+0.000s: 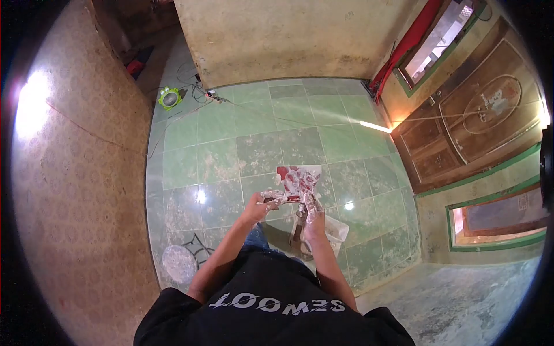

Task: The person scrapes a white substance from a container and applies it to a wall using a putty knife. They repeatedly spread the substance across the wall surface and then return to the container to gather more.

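Note:
A flat red sheet [300, 177], roughly rectangular and smeared with white paste, is in front of me between both hands. My left hand [265, 205] is closed at its near left edge, with white paste on the fingers. On the near right side, my right hand [313, 212] is closed against the same sheet and coated in white up to the wrist. Just below the hands stands a whitish container [337, 232], partly covered by my right forearm. Something brown and narrow shows beside its left side; its kind cannot be made out.
Green floor tiles [259, 118] carry white splatter. A round stool [179, 263] stands at the left, near the patterned wall [81, 167]. Farther off are a green frog-shaped fan [169, 98] and tangled cables [199, 92]. A wooden door [470, 109] is at right.

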Action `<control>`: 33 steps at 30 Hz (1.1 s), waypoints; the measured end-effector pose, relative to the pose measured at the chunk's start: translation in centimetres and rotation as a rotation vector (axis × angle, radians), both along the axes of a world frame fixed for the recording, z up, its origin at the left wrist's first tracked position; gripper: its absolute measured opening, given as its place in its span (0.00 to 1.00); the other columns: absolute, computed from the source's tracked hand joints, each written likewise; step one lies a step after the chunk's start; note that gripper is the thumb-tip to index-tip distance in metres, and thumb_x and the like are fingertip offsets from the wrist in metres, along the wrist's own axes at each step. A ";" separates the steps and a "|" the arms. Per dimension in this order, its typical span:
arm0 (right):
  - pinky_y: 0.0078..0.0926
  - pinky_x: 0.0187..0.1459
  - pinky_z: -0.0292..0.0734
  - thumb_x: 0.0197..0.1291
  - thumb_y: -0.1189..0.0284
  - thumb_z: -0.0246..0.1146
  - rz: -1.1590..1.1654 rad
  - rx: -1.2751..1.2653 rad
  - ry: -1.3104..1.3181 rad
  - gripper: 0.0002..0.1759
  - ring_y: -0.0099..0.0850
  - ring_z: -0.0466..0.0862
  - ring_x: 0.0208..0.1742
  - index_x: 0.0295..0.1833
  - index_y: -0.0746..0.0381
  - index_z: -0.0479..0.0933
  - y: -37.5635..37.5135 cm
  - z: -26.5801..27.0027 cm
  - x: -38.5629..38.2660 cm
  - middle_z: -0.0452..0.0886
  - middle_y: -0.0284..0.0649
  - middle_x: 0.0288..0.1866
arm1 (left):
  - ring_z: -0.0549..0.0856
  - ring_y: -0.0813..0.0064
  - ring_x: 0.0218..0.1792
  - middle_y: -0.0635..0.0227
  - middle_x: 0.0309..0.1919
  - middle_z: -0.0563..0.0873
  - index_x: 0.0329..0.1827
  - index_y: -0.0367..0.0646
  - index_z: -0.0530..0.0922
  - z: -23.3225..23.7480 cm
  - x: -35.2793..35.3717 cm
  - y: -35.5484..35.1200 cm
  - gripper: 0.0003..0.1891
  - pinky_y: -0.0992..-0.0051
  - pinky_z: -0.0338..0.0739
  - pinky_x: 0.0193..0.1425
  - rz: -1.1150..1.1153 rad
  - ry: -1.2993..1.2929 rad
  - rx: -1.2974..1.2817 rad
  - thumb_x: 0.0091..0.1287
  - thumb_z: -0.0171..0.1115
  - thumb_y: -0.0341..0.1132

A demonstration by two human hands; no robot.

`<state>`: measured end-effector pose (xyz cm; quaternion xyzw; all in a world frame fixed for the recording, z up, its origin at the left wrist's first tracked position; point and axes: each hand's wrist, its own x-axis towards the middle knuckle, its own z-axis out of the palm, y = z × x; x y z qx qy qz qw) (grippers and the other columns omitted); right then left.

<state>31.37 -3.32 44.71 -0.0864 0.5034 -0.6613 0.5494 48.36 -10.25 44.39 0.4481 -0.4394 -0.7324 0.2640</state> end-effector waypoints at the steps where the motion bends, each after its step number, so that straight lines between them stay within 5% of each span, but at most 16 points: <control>1: 0.17 0.26 0.67 0.65 0.69 0.61 0.012 -0.021 0.022 0.09 0.16 0.71 0.27 0.47 0.60 0.78 -1.9 -0.6 0.0 0.75 0.25 0.31 | 0.82 0.76 0.41 0.64 0.41 0.84 0.47 0.34 0.81 -0.8 0.2 -2.0 0.12 0.75 0.78 0.46 0.003 0.007 0.001 0.63 0.64 0.30; 8: 0.17 0.28 0.69 0.65 0.69 0.58 -0.026 -0.087 -0.041 0.13 0.17 0.72 0.28 0.53 0.61 0.76 -13.5 -1.8 0.6 0.76 0.27 0.33 | 0.84 0.71 0.45 0.62 0.45 0.85 0.52 0.33 0.77 -2.6 6.1 -14.6 0.16 0.73 0.78 0.47 0.086 0.040 -0.073 0.66 0.62 0.33; 13: 0.22 0.35 0.73 0.64 0.64 0.58 -0.116 -0.009 0.108 0.20 0.24 0.77 0.37 0.58 0.62 0.74 -17.9 -1.8 -2.1 0.78 0.33 0.44 | 0.84 0.68 0.48 0.57 0.50 0.83 0.55 0.30 0.75 -1.9 9.9 -21.0 0.19 0.71 0.79 0.49 0.094 -0.080 -0.100 0.69 0.58 0.37; 16: 0.26 0.39 0.76 0.63 0.69 0.59 -0.136 -0.002 0.133 0.20 0.26 0.77 0.42 0.60 0.60 0.73 -18.4 -2.0 -3.8 0.78 0.34 0.44 | 0.84 0.69 0.46 0.57 0.49 0.84 0.54 0.30 0.76 -1.2 10.5 -23.3 0.19 0.70 0.79 0.48 0.077 -0.130 -0.093 0.69 0.57 0.38; 17: 0.32 0.46 0.78 0.57 0.79 0.62 -0.049 -0.028 0.427 0.24 0.33 0.78 0.49 0.61 0.59 0.72 -18.2 -3.3 -4.9 0.79 0.40 0.49 | 0.84 0.69 0.45 0.58 0.48 0.84 0.53 0.30 0.77 -2.0 10.4 -23.9 0.18 0.70 0.79 0.48 0.101 -0.126 -0.081 0.69 0.58 0.39; 18: 0.32 0.46 0.78 0.57 0.79 0.62 -0.065 -0.026 0.427 0.24 0.33 0.78 0.49 0.61 0.59 0.72 -17.8 -4.7 -5.9 0.79 0.40 0.49 | 0.84 0.69 0.45 0.58 0.48 0.84 0.53 0.30 0.77 -2.7 10.0 -24.3 0.18 0.70 0.79 0.48 0.085 -0.126 -0.084 0.69 0.58 0.39; 20: 0.35 0.52 0.77 0.49 0.87 0.63 -0.113 -0.044 0.889 0.32 0.40 0.78 0.53 0.63 0.57 0.71 -17.8 -5.8 -6.9 0.77 0.46 0.53 | 0.84 0.69 0.45 0.59 0.47 0.85 0.52 0.31 0.78 -3.1 8.9 -25.2 0.19 0.70 0.79 0.47 0.107 -0.096 -0.055 0.69 0.58 0.40; 21: 0.36 0.54 0.76 0.45 0.87 0.65 -0.248 -0.125 0.378 0.35 0.44 0.78 0.54 0.64 0.59 0.69 -17.8 -7.4 -8.1 0.75 0.50 0.57 | 0.84 0.69 0.45 0.59 0.47 0.85 0.52 0.31 0.78 -3.3 8.1 -25.5 0.19 0.70 0.79 0.47 0.089 -0.099 -0.061 0.69 0.58 0.40; 22: 0.36 0.54 0.76 0.45 0.87 0.65 -0.266 -0.124 0.373 0.35 0.44 0.78 0.54 0.64 0.59 0.69 -17.4 -7.4 -8.9 0.75 0.50 0.57 | 0.84 0.69 0.44 0.58 0.47 0.85 0.52 0.32 0.78 -3.3 6.9 -25.7 0.19 0.70 0.79 0.47 0.072 -0.094 -0.045 0.69 0.57 0.40; 24: 0.35 0.53 0.76 0.48 0.88 0.63 -0.220 -0.037 0.931 0.34 0.42 0.78 0.54 0.64 0.62 0.68 -16.8 -7.6 -10.3 0.75 0.50 0.57 | 0.84 0.69 0.44 0.58 0.46 0.85 0.52 0.32 0.78 -3.2 4.8 -26.5 0.19 0.69 0.79 0.47 0.044 -0.097 -0.036 0.69 0.57 0.40; 26: 0.33 0.53 0.76 0.57 0.82 0.60 -0.274 -0.111 0.671 0.26 0.38 0.78 0.54 0.63 0.66 0.68 -17.2 -6.7 -11.8 0.75 0.46 0.57 | 0.84 0.69 0.44 0.59 0.47 0.85 0.53 0.33 0.78 -2.6 2.4 -27.3 0.18 0.69 0.79 0.47 -0.045 -0.081 -0.079 0.69 0.57 0.40; 28: 0.31 0.54 0.75 0.67 0.74 0.54 -0.415 -0.309 -0.049 0.18 0.34 0.78 0.54 0.61 0.67 0.69 -17.5 -5.5 -13.8 0.76 0.43 0.56 | 0.84 0.69 0.44 0.59 0.47 0.84 0.53 0.33 0.77 -2.1 0.0 -28.4 0.18 0.69 0.78 0.47 -0.065 -0.082 -0.084 0.69 0.57 0.40; 33: 0.32 0.61 0.70 0.69 0.66 0.52 -0.555 -0.353 -0.069 0.19 0.35 0.78 0.56 0.60 0.66 0.69 -16.4 -3.9 -20.6 0.76 0.42 0.58 | 0.84 0.72 0.43 0.63 0.45 0.85 0.51 0.36 0.79 -1.0 -7.8 -31.1 0.17 0.72 0.78 0.45 -0.126 -0.054 -0.103 0.69 0.58 0.41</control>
